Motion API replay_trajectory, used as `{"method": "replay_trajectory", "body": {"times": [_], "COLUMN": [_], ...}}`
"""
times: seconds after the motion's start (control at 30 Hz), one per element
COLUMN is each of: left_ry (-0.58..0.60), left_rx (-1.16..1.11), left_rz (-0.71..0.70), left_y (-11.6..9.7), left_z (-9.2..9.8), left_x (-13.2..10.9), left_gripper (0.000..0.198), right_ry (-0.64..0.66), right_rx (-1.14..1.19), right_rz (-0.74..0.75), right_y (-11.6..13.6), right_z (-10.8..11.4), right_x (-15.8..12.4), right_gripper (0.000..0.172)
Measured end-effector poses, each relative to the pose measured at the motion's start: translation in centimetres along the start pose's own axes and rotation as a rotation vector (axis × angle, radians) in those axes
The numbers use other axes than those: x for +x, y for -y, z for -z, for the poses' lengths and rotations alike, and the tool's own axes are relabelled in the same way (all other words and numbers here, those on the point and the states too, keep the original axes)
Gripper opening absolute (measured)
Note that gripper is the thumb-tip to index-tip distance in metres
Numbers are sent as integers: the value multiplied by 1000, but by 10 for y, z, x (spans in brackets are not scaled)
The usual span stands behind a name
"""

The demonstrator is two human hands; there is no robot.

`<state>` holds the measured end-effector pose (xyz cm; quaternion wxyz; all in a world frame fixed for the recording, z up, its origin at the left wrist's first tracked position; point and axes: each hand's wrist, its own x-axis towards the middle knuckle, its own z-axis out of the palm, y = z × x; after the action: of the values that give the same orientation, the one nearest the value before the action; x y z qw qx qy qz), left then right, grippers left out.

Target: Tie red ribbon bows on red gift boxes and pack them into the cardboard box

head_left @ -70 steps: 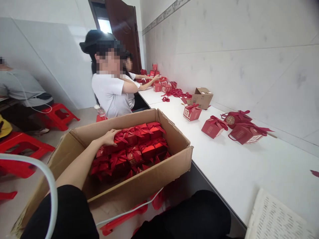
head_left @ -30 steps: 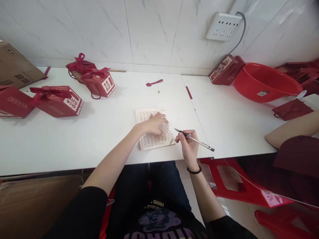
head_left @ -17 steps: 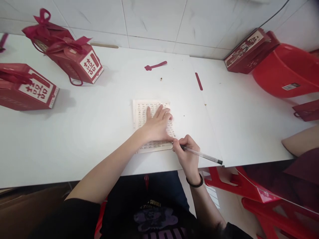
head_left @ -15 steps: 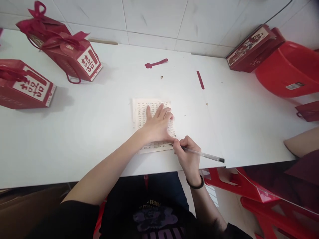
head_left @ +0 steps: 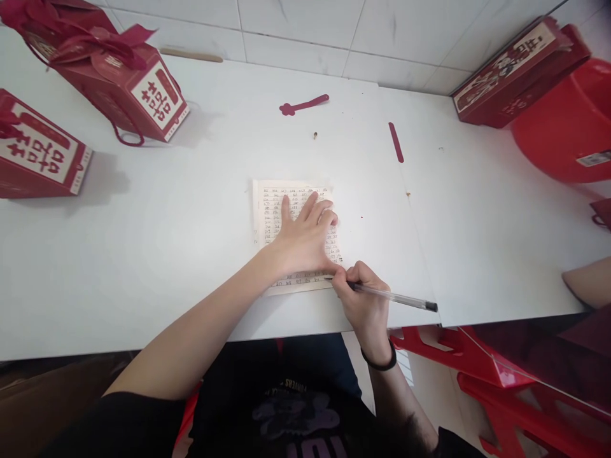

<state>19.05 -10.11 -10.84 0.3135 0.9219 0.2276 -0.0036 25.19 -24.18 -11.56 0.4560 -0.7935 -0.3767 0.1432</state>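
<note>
A small sheet of paper (head_left: 270, 207) covered in rows of handwritten figures lies on the white table (head_left: 181, 222) near its front edge. My left hand (head_left: 303, 238) lies flat on the sheet with fingers spread, pinning it down. My right hand (head_left: 363, 299) is closed around a clear ballpoint pen (head_left: 396, 297), whose tip touches the sheet's lower right corner; the pen's black cap end points right.
Red ribbon-tied gift boxes (head_left: 119, 79) (head_left: 35, 149) stand at the far left. Red paper strips (head_left: 304, 104) (head_left: 396, 142) lie mid-table. A long red box (head_left: 518, 67) and red basin (head_left: 566, 127) sit far right. Another person's arm (head_left: 587, 280) rests at the right edge. Red stools (head_left: 477, 369) stand below.
Earlier my left hand was in a carton of red boxes. I then turned to the table. My left hand flattened on the sheet and the pen tip came down onto its lower right corner.
</note>
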Motion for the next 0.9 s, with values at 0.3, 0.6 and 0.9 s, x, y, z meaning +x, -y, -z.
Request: {"method": "replay_trajectory", "body": {"times": [0.3,0.6,0.9], "left_ry": [-41,-21,-48], "left_rx": [-45,-7,19], "left_rz": [-16,-6,-12], "left_y": [0,-1,2], "left_z": [-2,0,-3], "left_x": [-1,-2,-3], "left_gripper": [69,66,72], "right_ry": [-21,-34,-146], "right_rx": [-1,-6,306], "right_rz": [-54,-20,-174], "right_y": [1,-2,-6], "right_z": [0,-1,5], "right_x": [-1,-1,-10], "right_gripper": [32,32,34]}}
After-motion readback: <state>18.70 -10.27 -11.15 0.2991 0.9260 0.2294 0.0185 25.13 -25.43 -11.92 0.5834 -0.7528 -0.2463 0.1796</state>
